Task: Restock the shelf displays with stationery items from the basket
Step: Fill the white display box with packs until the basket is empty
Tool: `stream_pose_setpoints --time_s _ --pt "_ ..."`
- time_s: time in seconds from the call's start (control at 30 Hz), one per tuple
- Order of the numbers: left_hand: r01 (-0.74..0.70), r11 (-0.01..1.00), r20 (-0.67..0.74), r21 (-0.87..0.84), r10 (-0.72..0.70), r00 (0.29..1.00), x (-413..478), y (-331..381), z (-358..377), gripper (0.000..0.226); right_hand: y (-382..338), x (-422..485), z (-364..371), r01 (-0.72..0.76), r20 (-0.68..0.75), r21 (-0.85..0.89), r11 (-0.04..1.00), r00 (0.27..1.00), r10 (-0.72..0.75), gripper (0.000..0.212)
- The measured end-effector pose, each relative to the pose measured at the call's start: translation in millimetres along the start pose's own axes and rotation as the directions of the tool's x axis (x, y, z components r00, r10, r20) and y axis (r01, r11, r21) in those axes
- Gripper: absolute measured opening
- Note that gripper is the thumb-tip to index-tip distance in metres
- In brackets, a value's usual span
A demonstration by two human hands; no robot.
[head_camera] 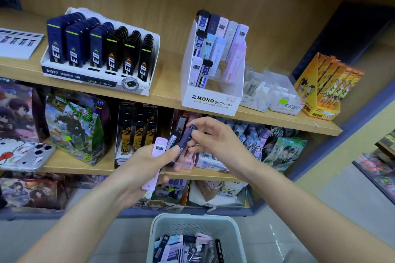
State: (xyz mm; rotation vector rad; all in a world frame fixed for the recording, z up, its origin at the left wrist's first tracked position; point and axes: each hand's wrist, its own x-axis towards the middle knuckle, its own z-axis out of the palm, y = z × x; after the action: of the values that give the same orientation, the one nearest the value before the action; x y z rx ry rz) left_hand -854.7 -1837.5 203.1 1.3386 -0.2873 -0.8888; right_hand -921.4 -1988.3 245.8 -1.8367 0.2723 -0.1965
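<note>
A person's two bare arms reach toward wooden shop shelves. The left grip is curled round a pink lead case and a black lead case, both pointing upward. The right grip pinches the top of a dark purple lead case between thumb and forefinger; that case's lower end lies by the left thumb.

Below them a pale grey basket holds a jumble of more cases.

On the upper shelf stands a white display box printed "MONO graph MG, MECHANICAL PENCIL LEAD". It is partly filled with blue, pink, lilac and black cases, several marked "0.5 HB". To its left, a white tray printed "51357" and "HB" holds rows of navy and black cases. To its right are clear bins and an orange cartoon box.

The grips partly cover illustrated boxes on the lower shelf.
</note>
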Motion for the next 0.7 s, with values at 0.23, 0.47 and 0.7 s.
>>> stream_pose_setpoints --time_s 0.23,0.47,0.7 --pt "-0.152 0.967 -0.070 0.205 0.170 0.983 -2.3 4.3 6.0 0.022 -7.1 -11.7 0.0 0.006 -0.117 -0.096 0.995 0.993 -0.018 0.016" --pt "-0.187 0.977 -0.111 0.104 0.198 0.974 -1.1 13.6 3.5 0.030 -57.0 -8.9 -45.7 0.178 -0.383 -0.196 0.964 0.891 -0.242 0.022" --pt "-0.133 0.989 -0.151 0.056 0.140 0.979 3.3 12.1 4.5 0.020 -80.8 35.9 -82.4 0.219 -0.446 -0.590 0.777 0.714 -0.539 0.018"
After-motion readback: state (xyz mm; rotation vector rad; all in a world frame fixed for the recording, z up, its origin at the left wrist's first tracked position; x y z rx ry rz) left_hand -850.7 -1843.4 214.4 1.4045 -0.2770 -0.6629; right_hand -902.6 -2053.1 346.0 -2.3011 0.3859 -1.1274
